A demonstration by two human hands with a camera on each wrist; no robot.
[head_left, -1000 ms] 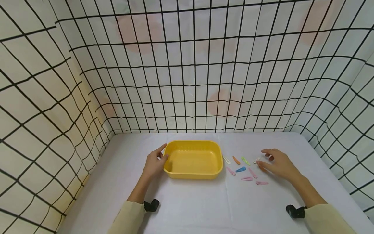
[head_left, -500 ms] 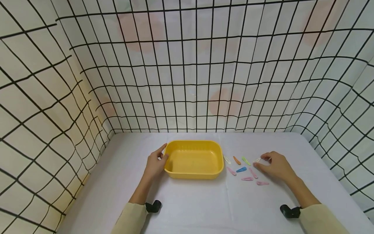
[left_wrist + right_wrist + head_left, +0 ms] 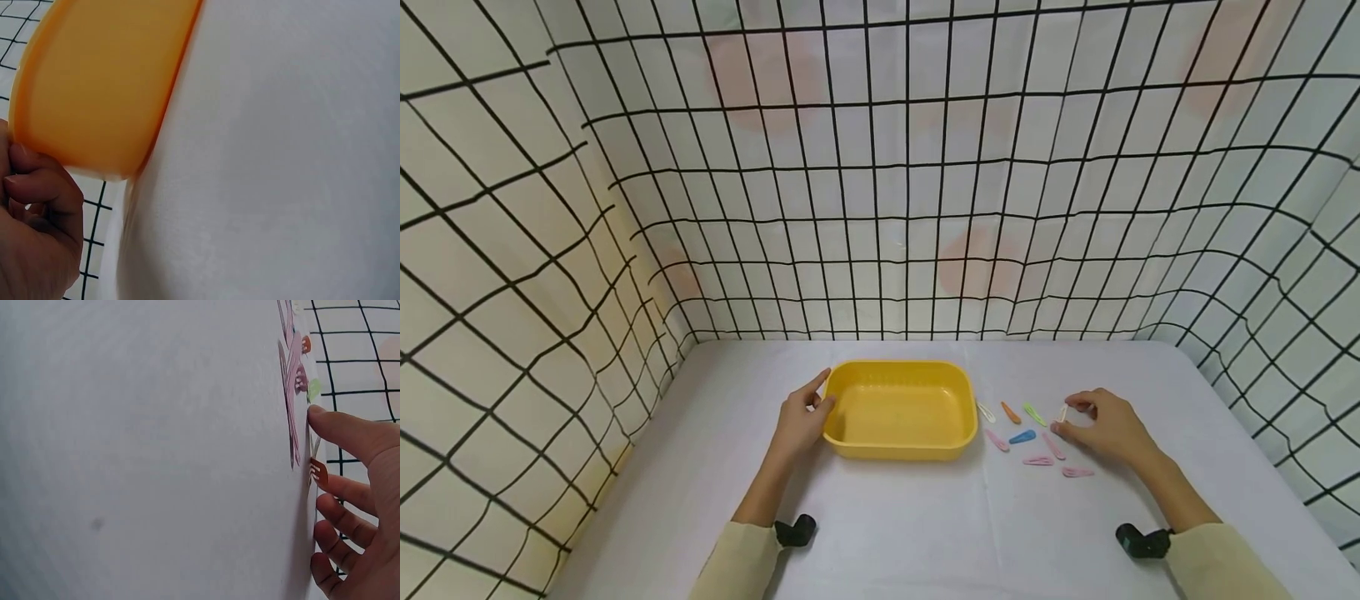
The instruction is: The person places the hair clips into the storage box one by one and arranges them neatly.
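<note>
While the left hand [image 3: 799, 419] holds one end of a smooth, round-cornered yellow tray [image 3: 901, 452] between thumb and fingers, the right hand [image 3: 1111, 422] pinches a slim white clip [image 3: 1063, 413], thumb and forefinger a small gap apart with it bridging their tips. Left of those fingers, blue, orange, green, pink and white clips [image 3: 1022, 437] lie on the counter [image 3: 910, 533]. From the right wrist, the pinched clip's colour is hard to make out; the left wrist view cuts off the tray's end away from the fingers
</note>
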